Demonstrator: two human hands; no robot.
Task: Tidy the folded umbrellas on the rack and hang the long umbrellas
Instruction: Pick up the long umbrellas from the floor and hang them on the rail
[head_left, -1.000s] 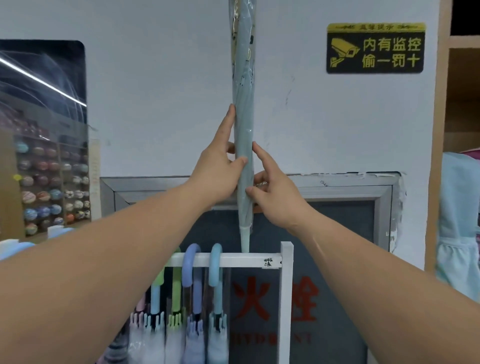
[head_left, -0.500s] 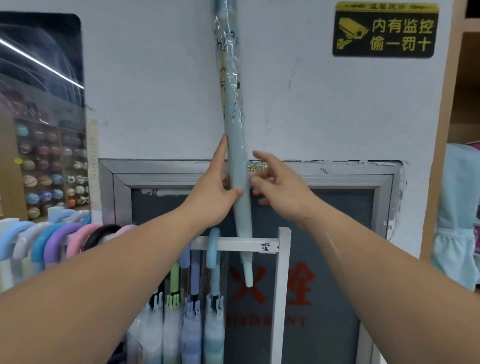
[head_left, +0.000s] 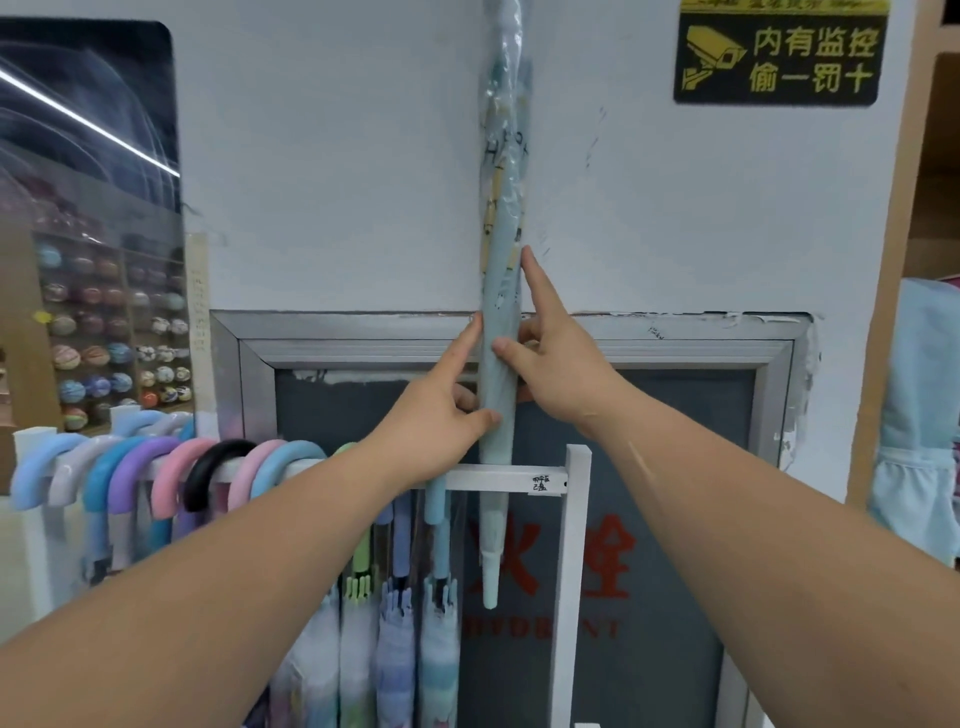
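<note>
A long pale-blue umbrella (head_left: 501, 218) in a clear plastic sleeve stands upright, tip down, its top cut off by the frame. My left hand (head_left: 441, 410) and my right hand (head_left: 558, 358) both pinch its lower shaft from either side. Its white tip (head_left: 489, 582) hangs below the white rack rail (head_left: 498, 477), behind it. Several long umbrellas hang from that rail by curved handles: pastel and black handles (head_left: 171, 467) to the left, and folded canopies (head_left: 395, 644) below my left forearm.
The rack's white end post (head_left: 574, 571) stands just right of the umbrella. Behind is a grey framed hydrant panel (head_left: 675, 519) with red characters. A black-and-yellow camera sign (head_left: 776, 54) is at top right, light-blue fabric (head_left: 919, 415) at right, shelves of balls (head_left: 104, 338) at left.
The umbrella has gone down: its tip dropped from level with the rail to well below it. Both hands stayed on the shaft. More hanging handles have come into view on the left.
</note>
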